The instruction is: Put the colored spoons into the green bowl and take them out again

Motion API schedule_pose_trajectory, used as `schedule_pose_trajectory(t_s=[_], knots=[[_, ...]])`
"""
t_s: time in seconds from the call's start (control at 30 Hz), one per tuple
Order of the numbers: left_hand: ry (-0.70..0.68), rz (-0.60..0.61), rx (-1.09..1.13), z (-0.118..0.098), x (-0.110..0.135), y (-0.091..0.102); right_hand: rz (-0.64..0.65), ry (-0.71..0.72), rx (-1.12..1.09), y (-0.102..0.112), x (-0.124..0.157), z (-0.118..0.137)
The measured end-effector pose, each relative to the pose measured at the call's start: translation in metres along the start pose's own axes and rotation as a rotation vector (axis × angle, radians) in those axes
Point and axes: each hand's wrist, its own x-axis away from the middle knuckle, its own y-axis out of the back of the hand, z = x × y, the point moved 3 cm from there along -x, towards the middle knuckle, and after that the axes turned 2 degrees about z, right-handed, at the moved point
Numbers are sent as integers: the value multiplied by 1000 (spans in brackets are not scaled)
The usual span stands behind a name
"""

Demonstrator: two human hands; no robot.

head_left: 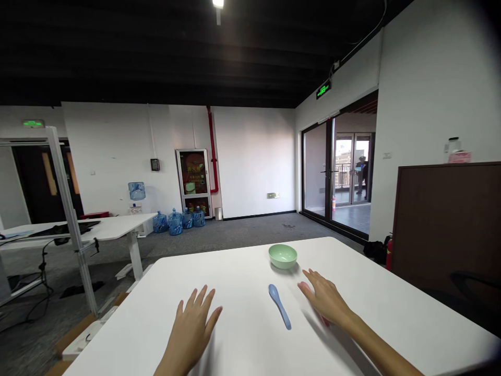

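A light green bowl [282,257] stands upright toward the far edge of the white table [242,292]. Nearer to me lies a blue spoon [279,306], its rounded end pointing away. To the left of the spoon, my left hand [191,325] is spread palm down with nothing in it. My right hand [325,298], fingers stretched out, hovers over or rests on a pink object [325,321] to the right of the spoon. Most of that pink object is hidden under the hand; its ends suggest a long, slim shape. Whether the hand touches it I cannot tell.
On the left stand another white table [117,225] and a metal frame post [66,209]. Several blue water jugs [175,223] are on the floor by the back wall. A dark brown cabinet [450,224] is close by on the right, with glass doors [316,172] behind.
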Motion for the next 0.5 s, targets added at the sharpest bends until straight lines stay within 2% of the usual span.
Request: schedule_pose_trajectory(t_s=[0.5], knots=[[7, 20, -5, -3, 0, 2, 1, 4, -17, 0, 0, -1]])
